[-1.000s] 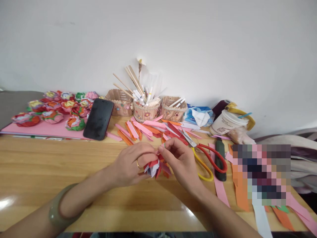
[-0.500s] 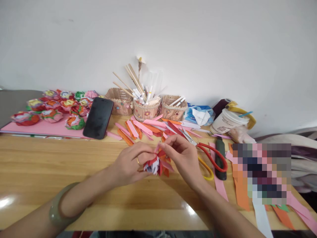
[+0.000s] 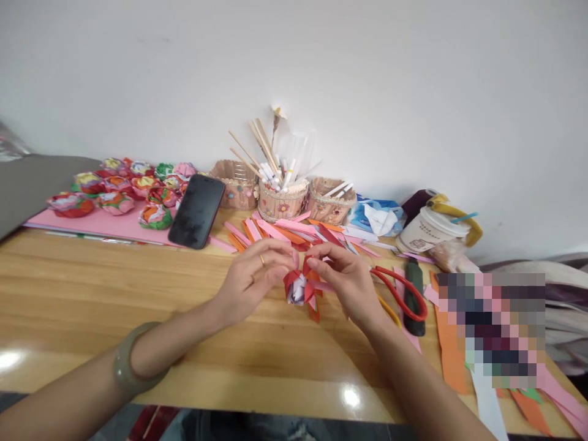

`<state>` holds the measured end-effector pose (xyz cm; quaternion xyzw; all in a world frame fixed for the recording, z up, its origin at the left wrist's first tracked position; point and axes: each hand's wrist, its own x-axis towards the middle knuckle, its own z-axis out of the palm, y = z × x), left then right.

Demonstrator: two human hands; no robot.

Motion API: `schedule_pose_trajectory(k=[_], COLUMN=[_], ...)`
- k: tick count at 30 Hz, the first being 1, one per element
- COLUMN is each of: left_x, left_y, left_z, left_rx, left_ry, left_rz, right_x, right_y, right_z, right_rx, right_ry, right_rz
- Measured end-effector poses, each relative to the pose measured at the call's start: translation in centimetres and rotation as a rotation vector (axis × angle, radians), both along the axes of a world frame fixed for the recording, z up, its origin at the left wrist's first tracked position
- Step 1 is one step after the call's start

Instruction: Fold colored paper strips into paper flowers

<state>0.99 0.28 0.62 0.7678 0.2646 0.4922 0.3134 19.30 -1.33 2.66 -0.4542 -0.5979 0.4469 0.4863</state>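
Note:
Between my two hands is a folded paper flower point(image 3: 298, 289) with white inner petals and red, pink and orange pieces around them. My left hand point(image 3: 257, 275), with a ring and a bangle on its wrist, pinches a pink petal at the flower's upper left. On the other side, my right hand point(image 3: 344, 275) is closed on a red petal near the top. Just beyond my fingers lies a pile of folded paper strips point(image 3: 275, 231) in pink, orange and red. Red-handled scissors point(image 3: 404, 294) rest right of my right hand, their blades partly hidden behind it.
Finished paper flowers point(image 3: 114, 202) sit on pink sheets at the left, with a phone point(image 3: 196, 211) beside them. Decorated baskets point(image 3: 282, 201) hold sticks and pens. Rightward are a tissue pack point(image 3: 379, 214), a lidded cup point(image 3: 429, 229), a dark green tool point(image 3: 414, 297) and long paper strips point(image 3: 489, 392).
My left hand has shifted up and its fingers have moved from the flower's side to a pink petal. The flower is slightly higher. The whole view has shifted a little.

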Motion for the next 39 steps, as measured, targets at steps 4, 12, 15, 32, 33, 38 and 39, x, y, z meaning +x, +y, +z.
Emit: schedule_pose_trajectory(k=[4,12,15,32,33,38,39], left_x=[0.4,1.1,0.9,0.5,0.5,0.5,0.5], left_y=[0.2,0.2,-0.1,-0.3,-0.2,-0.2,-0.2], left_z=[0.2,-0.1,0.0,-0.5,-0.5,-0.5,-0.5], left_rx=[-0.293,-0.658,-0.489,0.303,0.324,0.304,0.286], left_ry=[0.031,-0.011,-0.035,-0.027,-0.030,-0.036,-0.037], left_rz=[0.055,-0.023,0.071,0.218,0.224,0.192,0.185], right_x=[-0.1,-0.7,-1.1,-1.0,-0.9,-0.5,-0.5], right_y=[-0.1,-0.3,-0.7,-1.3,-1.3,-1.0,-1.0], right_z=[0.0,-0.5,-0.3,0.2,0.2,0.0,-0.1], right_rx=[0.031,0.078,0.202,0.468,0.516,0.618,0.612], right_ry=[-0.071,-0.252,-0.392,-0.450,-0.467,-0.508,-0.501], right_rz=[0.127,0.007,-0.050,-0.009,0.012,0.093,0.097])
